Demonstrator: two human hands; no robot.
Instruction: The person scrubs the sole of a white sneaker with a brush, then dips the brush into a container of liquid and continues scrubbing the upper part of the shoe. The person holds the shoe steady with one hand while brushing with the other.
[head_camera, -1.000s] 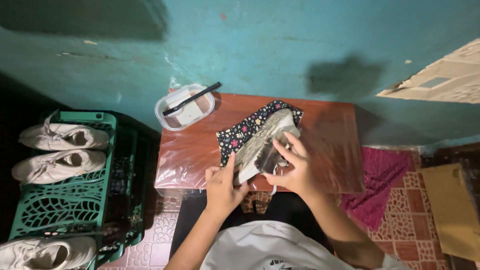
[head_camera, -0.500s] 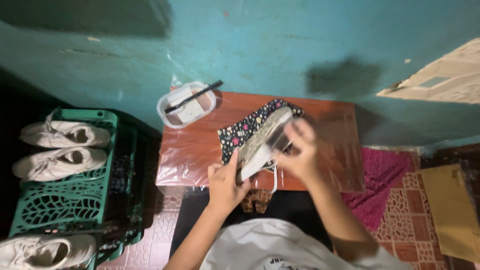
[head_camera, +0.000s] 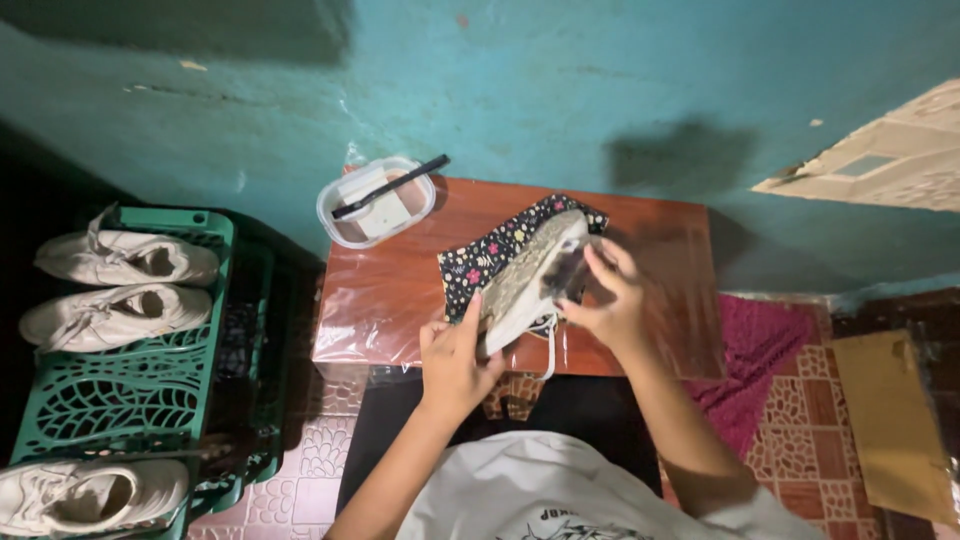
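Reddish-brown wood under a sheet of clear plastic forms the low table (head_camera: 390, 290), which stands against a teal wall (head_camera: 560, 90). A dirty pale shoe (head_camera: 528, 280) is held above the table, turned so that its grimy sole faces up and its white laces hang toward the table's near edge. The left hand (head_camera: 455, 355) grips the near end of the shoe from below, thumb raised along its side and fingers closed around it. The right hand (head_camera: 612, 300) is at the far, upper part of the shoe, fingers curled over a small dark object (head_camera: 572, 272) pressed against the sole; the object is blurred and what it is cannot be told. Under the shoe lies a dark cloth with a small floral print (head_camera: 490, 250), spread flat on the table. At the table's far left corner sits a clear plastic container (head_camera: 340, 215) holding a whitish block, with a slim dark tool (head_camera: 392, 186) laid across its rim. Left of the table stands a green plastic crate (head_camera: 120, 390); two pale shoes (head_camera: 125, 260) rest side by side on its top and a third pale shoe (head_camera: 85, 497) lies on its near edge. A magenta mat (head_camera: 760, 360) lies on the patterned tile floor to the right, and a piece of brown cardboard (head_camera: 890, 420) lies farther right.
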